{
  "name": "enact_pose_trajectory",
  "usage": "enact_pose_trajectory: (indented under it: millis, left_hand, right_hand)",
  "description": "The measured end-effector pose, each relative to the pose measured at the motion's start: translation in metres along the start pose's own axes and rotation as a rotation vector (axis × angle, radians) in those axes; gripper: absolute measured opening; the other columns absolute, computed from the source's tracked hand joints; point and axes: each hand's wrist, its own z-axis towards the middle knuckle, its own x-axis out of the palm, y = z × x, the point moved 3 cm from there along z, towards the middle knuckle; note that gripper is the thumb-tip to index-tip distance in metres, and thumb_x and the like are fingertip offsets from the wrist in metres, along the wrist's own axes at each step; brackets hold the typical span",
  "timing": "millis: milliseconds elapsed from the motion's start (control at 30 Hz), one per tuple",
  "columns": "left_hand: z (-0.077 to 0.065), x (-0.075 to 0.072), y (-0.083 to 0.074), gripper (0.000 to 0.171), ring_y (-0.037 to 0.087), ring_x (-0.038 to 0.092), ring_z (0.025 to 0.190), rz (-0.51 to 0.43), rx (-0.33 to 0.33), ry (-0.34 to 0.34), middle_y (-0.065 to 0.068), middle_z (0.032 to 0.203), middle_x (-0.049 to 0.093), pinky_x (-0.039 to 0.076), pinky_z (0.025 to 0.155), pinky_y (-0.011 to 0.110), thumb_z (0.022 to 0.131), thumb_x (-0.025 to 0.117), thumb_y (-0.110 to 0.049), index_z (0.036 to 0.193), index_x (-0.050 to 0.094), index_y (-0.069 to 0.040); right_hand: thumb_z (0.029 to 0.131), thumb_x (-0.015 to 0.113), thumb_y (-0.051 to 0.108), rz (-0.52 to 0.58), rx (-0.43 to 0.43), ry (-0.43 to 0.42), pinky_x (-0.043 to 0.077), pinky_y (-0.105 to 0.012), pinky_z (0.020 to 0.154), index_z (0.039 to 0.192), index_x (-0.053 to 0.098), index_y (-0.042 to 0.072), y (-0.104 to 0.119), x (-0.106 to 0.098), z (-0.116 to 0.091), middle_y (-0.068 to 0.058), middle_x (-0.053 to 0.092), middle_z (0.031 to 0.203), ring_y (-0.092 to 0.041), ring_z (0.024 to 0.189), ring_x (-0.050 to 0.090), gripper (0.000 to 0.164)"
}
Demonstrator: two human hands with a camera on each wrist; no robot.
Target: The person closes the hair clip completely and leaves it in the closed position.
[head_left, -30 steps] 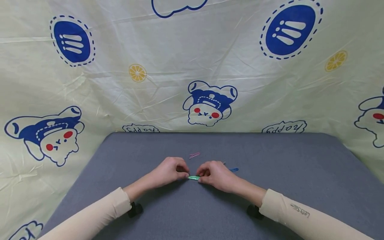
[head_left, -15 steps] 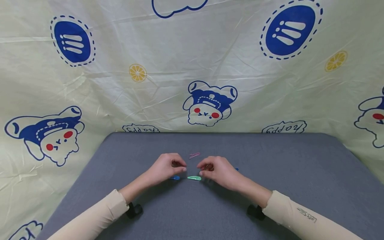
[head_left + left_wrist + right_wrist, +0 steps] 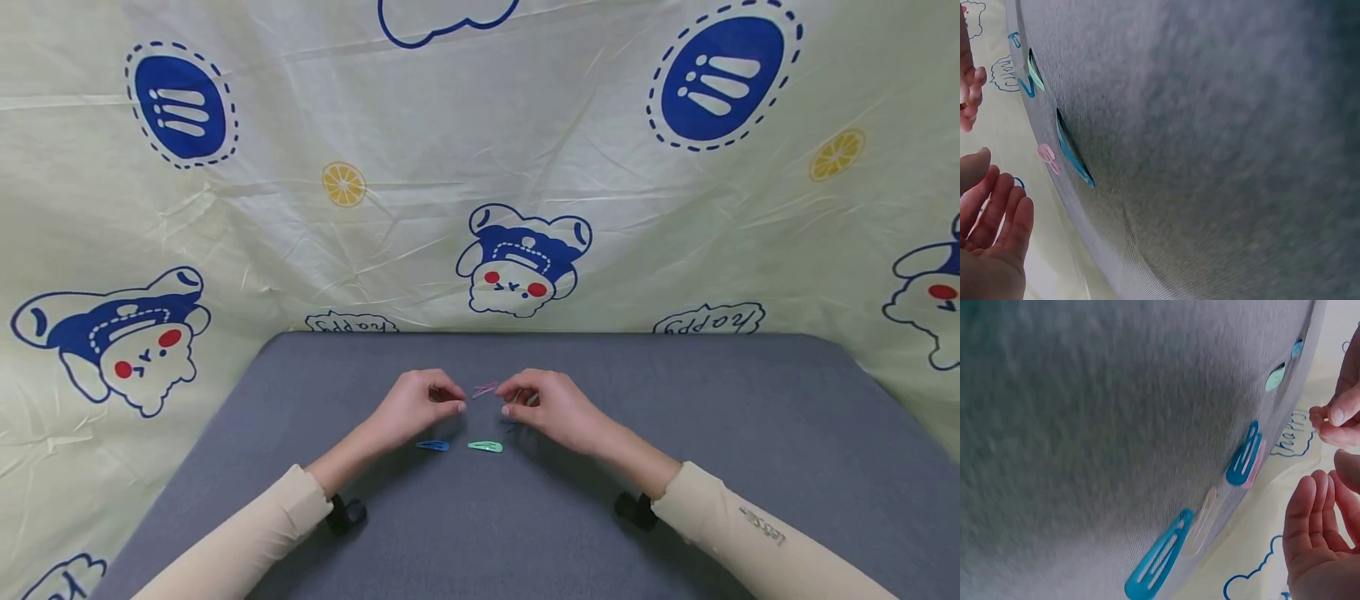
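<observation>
My left hand [image 3: 422, 404] hovers over the table with thumb and fingers loosely bent and apart, holding nothing. A blue snap hair clip [image 3: 432, 446] lies just in front of it. The right hand [image 3: 553, 408] is raised opposite, its relaxed fingers also around nothing. Between and below the hands lies a green hair clip [image 3: 486, 447]. Farther back, a pink hair clip [image 3: 484, 390] is partly behind the right fingertips. Another blue hair clip [image 3: 1245, 456] shows in the right wrist view, with a nearer blue clip [image 3: 1159, 559] and a pale clip [image 3: 1204, 522] beside it.
All the clips lie on a grey cloth-covered table [image 3: 675, 533]. A pale printed curtain [image 3: 480, 108] hangs behind the table's far edge and round its sides. A black wrist camera [image 3: 636, 510] sits under the right sleeve.
Both hands have let go of the green clip, lifted and moved back toward the pink clip. The blue clip by the left hand has come into sight.
</observation>
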Motion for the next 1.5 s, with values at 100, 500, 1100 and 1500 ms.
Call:
enact_pose_trajectory:
  millis: [100, 500, 1100, 1500]
  left_hand:
    - [0.004, -0.001, 0.004, 0.013, 0.012, 0.060, 0.083, 0.001, -0.028, 0.004, -0.005, 0.088, 0.066, 0.052, 0.076, 0.030, 0.087, 0.076, -0.012, 0.099, 0.076, -0.005]
    - [0.017, -0.005, 0.018, 0.014, 0.013, 0.060, 0.083, 0.044, -0.089, 0.023, -0.004, 0.089, 0.067, 0.051, 0.074, 0.031, 0.087, 0.075, -0.013, 0.099, 0.076, -0.005]
    - [0.036, -0.001, 0.032, 0.013, 0.012, 0.058, 0.075, 0.089, -0.120, 0.124, -0.003, 0.088, 0.069, 0.049, 0.065, 0.028, 0.087, 0.075, -0.015, 0.098, 0.076, -0.007]
    - [0.044, 0.001, 0.041, 0.009, 0.011, 0.057, 0.072, 0.100, -0.143, 0.175, -0.005, 0.084, 0.069, 0.047, 0.062, 0.026, 0.086, 0.077, -0.015, 0.094, 0.076, -0.011]
  right_hand:
    - [0.091, 0.073, 0.014, -0.013, -0.005, -0.003, 0.052, -0.032, 0.075, 0.109, 0.072, 0.014, -0.002, -0.003, 0.004, 0.008, 0.064, 0.095, -0.011, 0.083, 0.059, 0.019]
    - [0.092, 0.071, 0.012, -0.019, -0.018, 0.046, 0.052, -0.031, 0.073, 0.113, 0.071, 0.006, -0.011, -0.011, 0.025, 0.003, 0.065, 0.097, -0.015, 0.084, 0.059, 0.022]
    - [0.092, 0.070, 0.013, -0.076, 0.067, 0.137, 0.050, -0.035, 0.080, 0.115, 0.071, 0.005, -0.033, -0.004, 0.053, 0.001, 0.067, 0.098, -0.016, 0.086, 0.058, 0.024]
    - [0.093, 0.069, 0.010, -0.029, 0.100, 0.165, 0.051, -0.034, 0.082, 0.112, 0.072, 0.007, -0.046, 0.007, 0.063, -0.001, 0.069, 0.103, -0.016, 0.088, 0.059, 0.020]
